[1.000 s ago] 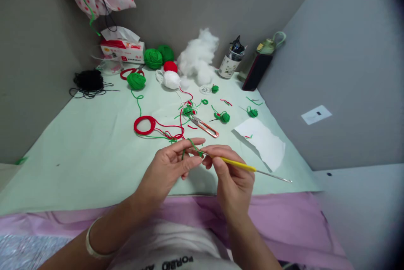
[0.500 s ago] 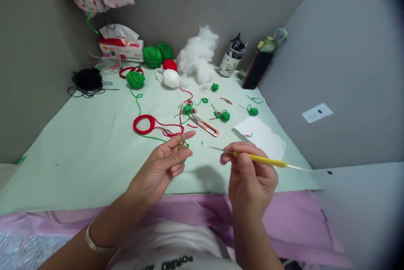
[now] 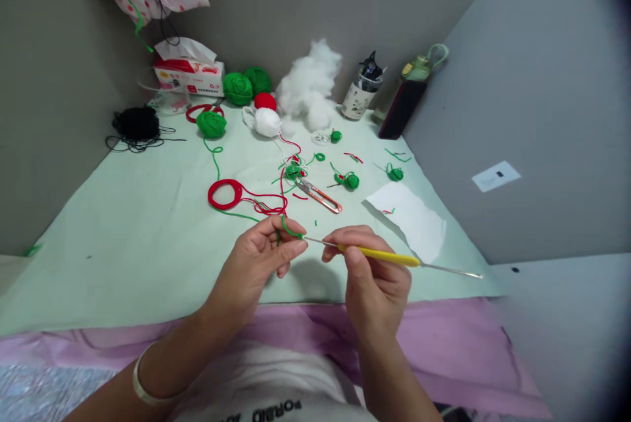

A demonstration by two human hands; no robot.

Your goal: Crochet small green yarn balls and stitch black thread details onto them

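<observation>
My left hand (image 3: 254, 264) pinches a small bit of green yarn (image 3: 292, 231) between thumb and fingers, and a strand loops over the index finger. In my right hand (image 3: 372, 277) is a crochet hook with a yellow handle (image 3: 384, 256), held like a pen. Its thin metal tip meets the green yarn at the left fingertips; whether it sits inside a loop is too small to tell. From the left hand the strand runs back toward a green yarn ball (image 3: 211, 125). A coil of red cord (image 3: 225, 194) lies just beyond.
Orange thread snips (image 3: 323, 200) lie beyond my hands near small green crocheted pieces (image 3: 351, 181). A torn white paper (image 3: 411, 218) is at right. Along the back stand a tissue box (image 3: 190, 75), white stuffing (image 3: 310, 87), a pen cup (image 3: 361, 98) and a bottle (image 3: 418, 68).
The hook first moved right, away from the left hand, then came back left until its tip reached the green yarn. My left index finger went from stretched out to more bent.
</observation>
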